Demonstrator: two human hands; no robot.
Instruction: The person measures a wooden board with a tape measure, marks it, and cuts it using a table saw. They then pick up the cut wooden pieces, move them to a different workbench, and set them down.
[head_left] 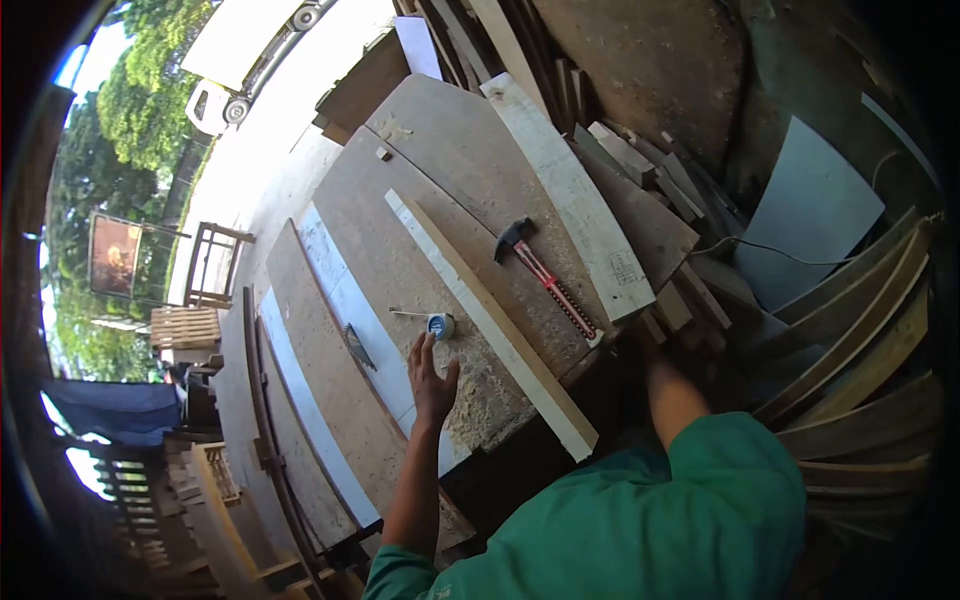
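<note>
brown wooden worktop (470, 150), sawdust-strewn: the left hand (432, 388), fingers spread, is just beside a small round blue-and-white object (440, 325) on it; the shadowed right hand (652, 352) has a grip i cannot tell. beyond lie a long pale wooden batten (490, 318) and a red-handled black hammer (545, 280).

Under the pale, smooth-looking wooden batten (491, 322), the brown wooden tabletop (368, 228) looks matt and dusty; beside the batten, the hammer (549, 281) has a dark metal head.
</note>
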